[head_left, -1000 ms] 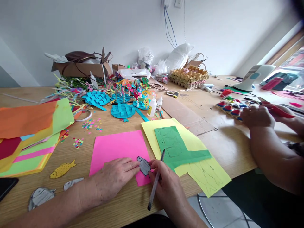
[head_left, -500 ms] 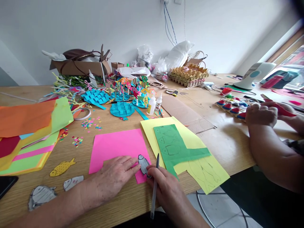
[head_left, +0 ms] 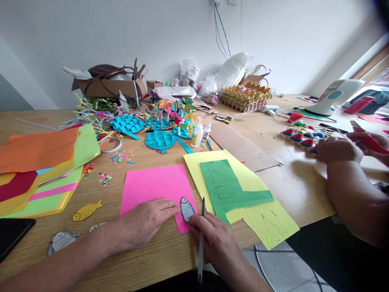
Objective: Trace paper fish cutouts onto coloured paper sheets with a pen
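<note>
My left hand [head_left: 151, 219] lies flat on the pink paper [head_left: 152, 182], fingers stretched out and together. Its fingertips end beside a grey paper fish [head_left: 186, 210] with dark drawn lines, which lies near the sheet's right edge. A pen [head_left: 201, 247] with a pale clear barrel sits between the fingers of my right hand [head_left: 219, 235], tip pointing away from me. The thumb side of that hand reaches the fish's lower end. On the right, a green paper piece [head_left: 223, 182] with pencilled fish outlines rests on a yellow sheet [head_left: 267, 219] that also bears drawn fish.
A yellow paper fish [head_left: 88, 210] and a larger grey fish [head_left: 62, 241] lie left of my arm. Coloured sheets [head_left: 36, 150] and a phone [head_left: 13, 235] are farther left. Glue bottles [head_left: 197, 135] stand behind. At the right, a co-worker's hands [head_left: 340, 148] hold red material.
My left fingertips have drawn slightly back from the paper fish. The view has swung a little left. The pen stays in my right hand.
</note>
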